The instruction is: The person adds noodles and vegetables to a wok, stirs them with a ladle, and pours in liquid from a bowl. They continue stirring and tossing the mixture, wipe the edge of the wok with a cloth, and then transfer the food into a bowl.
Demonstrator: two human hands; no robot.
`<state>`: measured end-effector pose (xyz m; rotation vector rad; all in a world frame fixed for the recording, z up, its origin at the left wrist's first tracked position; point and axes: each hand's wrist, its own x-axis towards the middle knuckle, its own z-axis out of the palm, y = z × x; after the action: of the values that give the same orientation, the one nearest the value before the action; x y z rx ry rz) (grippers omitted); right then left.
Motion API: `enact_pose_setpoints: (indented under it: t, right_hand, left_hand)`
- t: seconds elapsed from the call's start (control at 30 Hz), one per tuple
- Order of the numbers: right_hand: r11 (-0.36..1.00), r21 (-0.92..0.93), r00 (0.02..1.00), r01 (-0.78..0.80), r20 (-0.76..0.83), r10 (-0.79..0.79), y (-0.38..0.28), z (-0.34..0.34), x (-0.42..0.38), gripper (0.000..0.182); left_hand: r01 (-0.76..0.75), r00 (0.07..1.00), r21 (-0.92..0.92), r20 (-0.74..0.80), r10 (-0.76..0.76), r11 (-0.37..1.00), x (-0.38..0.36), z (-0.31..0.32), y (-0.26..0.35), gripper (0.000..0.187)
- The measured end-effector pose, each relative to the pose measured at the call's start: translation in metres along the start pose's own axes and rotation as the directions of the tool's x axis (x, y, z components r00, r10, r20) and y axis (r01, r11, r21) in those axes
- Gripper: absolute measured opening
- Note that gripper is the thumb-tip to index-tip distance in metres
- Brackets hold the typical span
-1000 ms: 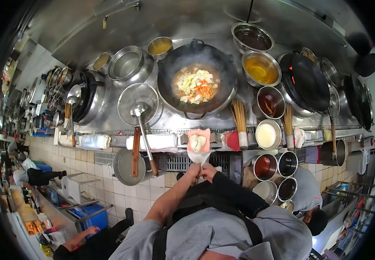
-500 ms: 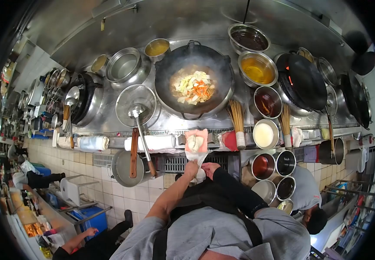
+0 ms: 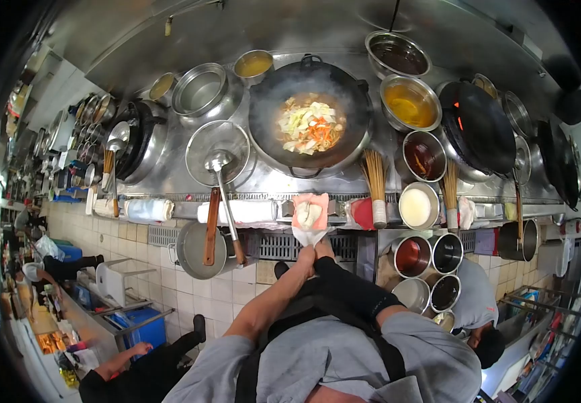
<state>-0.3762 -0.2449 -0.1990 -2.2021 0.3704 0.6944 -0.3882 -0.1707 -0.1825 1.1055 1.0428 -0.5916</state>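
Observation:
My left hand (image 3: 307, 256) is at the lower end of a white cloth (image 3: 308, 236) that hangs over the stove's front edge, below a pink cloth (image 3: 311, 211). Close beside it on the right, my right hand (image 3: 324, 250) also meets the cloth. Both hands are small in view and their fingers are mostly hidden. Beyond them, a large black wok (image 3: 270, 111) holds steaming cabbage and carrot strips (image 3: 312, 127). A ladle (image 3: 219, 160) rests in a round strainer (image 3: 200, 151) left of the wok.
Bowls of yellow liquid (image 3: 411, 104) and red sauce (image 3: 425, 156) stand right of the wok, near a bamboo brush (image 3: 374, 181). A pot (image 3: 200, 252) sits at the lower left. Other people are at the lower right (image 3: 475, 295) and lower left (image 3: 129, 366).
My hands have come closer together at the cloth, and its lower part is bunched differently. The whole view has shifted slightly, with the wok now further right and higher.

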Motion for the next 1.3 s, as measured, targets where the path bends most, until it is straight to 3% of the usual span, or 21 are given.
enact_pose_setpoints:
  t: [0.1,0.2,0.3,0.33,0.37,0.43,0.47,0.5,0.57,0.6,0.7,0.77,0.8,0.87,0.9,1.0,1.1,1.13,1.23,1.27,1.3]
  right_hand:
    - [0.994,0.077,0.975,0.074,0.202,-0.088,0.061,0.057,0.048,0.044]
    - [0.819,-0.313,0.816,0.481,0.501,-0.287,0.056,0.053,0.01,0.043]
    - [0.696,-0.386,0.772,0.606,0.495,-0.398,0.022,0.014,-0.031,0.033]
    - [0.625,-0.236,0.608,0.744,0.629,-0.485,0.015,0.004,-0.023,0.032]
    - [0.715,-0.097,0.581,0.693,0.662,-0.474,0.011,-0.006,-0.02,0.031]
    - [0.837,0.171,0.515,0.52,0.719,-0.467,-0.026,-0.052,-0.037,0.029]
    - [0.711,0.248,0.56,0.658,0.469,-0.683,-0.002,-0.035,-0.025,0.027]
    - [0.794,0.28,0.644,0.54,0.47,-0.604,0.009,-0.031,-0.019,0.027]
    - [0.901,0.338,0.772,0.273,0.482,-0.414,0.023,-0.03,-0.006,0.027]
    - [0.822,0.069,0.735,0.565,0.41,-0.54,0.038,-0.03,0.008,0.028]
    - [0.787,-0.208,0.779,0.58,0.425,-0.461,0.077,-0.03,0.027,0.025]
    - [0.979,-0.017,0.858,0.205,0.484,-0.172,0.098,-0.025,0.034,0.023]
    - [0.998,0.065,0.846,-0.011,0.533,-0.025,0.106,-0.022,0.035,0.022]
    - [0.972,0.158,0.834,-0.172,0.549,0.058,0.117,-0.019,0.037,0.019]
    - [0.945,0.205,0.823,-0.254,0.56,0.1,0.121,-0.014,0.036,0.018]
    - [0.983,0.007,0.859,-0.182,0.488,0.155,0.127,-0.01,0.033,0.018]
    - [0.901,0.116,0.839,-0.419,0.429,0.335,0.156,0.006,0.04,0.017]
    - [0.885,0.204,0.872,-0.418,0.363,0.328,0.155,0.002,0.031,0.02]
    - [0.797,0.328,0.855,-0.506,0.313,0.414,0.169,0.006,0.023,0.02]
    - [0.856,0.307,0.901,-0.416,0.267,0.342,0.168,0.002,0.012,0.017]
    - [0.841,0.334,0.903,-0.425,0.22,0.369,0.167,0.003,0.009,0.016]
  left_hand:
    - [0.114,0.992,-0.057,0.063,-0.11,0.992,0.011,-0.012,-0.001,0.047]
    - [0.045,0.995,0.023,0.083,-0.047,0.999,0.083,-0.039,-0.041,0.038]
    - [0.001,0.998,0.35,-0.059,0.022,0.937,0.079,-0.048,-0.028,0.037]
    - [-0.049,0.997,0.608,-0.017,0.075,0.792,0.094,-0.06,-0.024,0.037]
    - [-0.086,0.995,0.59,0.017,0.094,0.803,0.1,-0.073,-0.032,0.038]
    - [-0.157,0.988,0.549,0.084,0.132,0.821,-0.007,-0.063,0.026,0.04]
    - [-0.15,0.989,0.563,0.073,0.132,0.813,0.001,-0.079,0.017,0.039]
    - [-0.115,0.993,0.484,0.02,0.12,0.867,0.023,-0.11,-0.005,0.038]
    - [-0.025,0.984,0.066,-0.172,0.036,0.998,0.062,-0.177,-0.048,0.037]
    - [-0.033,0.965,-0.206,-0.26,-0.022,0.978,0.066,-0.209,-0.058,0.036]
    - [-0.269,0.892,-0.725,-0.435,-0.119,0.634,0.048,-0.272,-0.055,0.047]
    - [-0.363,0.88,-0.6,-0.473,0.051,0.713,-0.003,-0.265,-0.02,0.049]
    - [-0.412,0.866,-0.531,-0.482,0.136,0.74,-0.022,-0.259,0.003,0.051]
    - [-0.421,0.825,-0.051,-0.436,0.359,0.905,-0.021,-0.249,0.036,0.048]
    - [-0.404,0.811,0.207,-0.369,0.453,0.891,-0.018,-0.244,0.048,0.046]
    - [-0.383,0.475,0.798,-0.262,0.84,0.466,-0.006,-0.221,0.067,0.041]
    - [-0.303,0.491,0.786,-0.355,0.795,0.538,-0.006,-0.206,0.084,0.037]
    - [-0.306,0.495,0.739,-0.415,0.763,0.6,-0.033,-0.192,0.102,0.03]
    - [-0.596,0.389,0.604,-0.359,0.849,0.529,-0.059,-0.198,0.14,0.024]
    - [-0.738,0.35,0.472,-0.343,0.872,0.482,-0.046,-0.208,0.151,0.018]
    - [-0.686,0.66,0.087,-0.344,0.668,0.723,-0.071,-0.203,0.18,0.014]
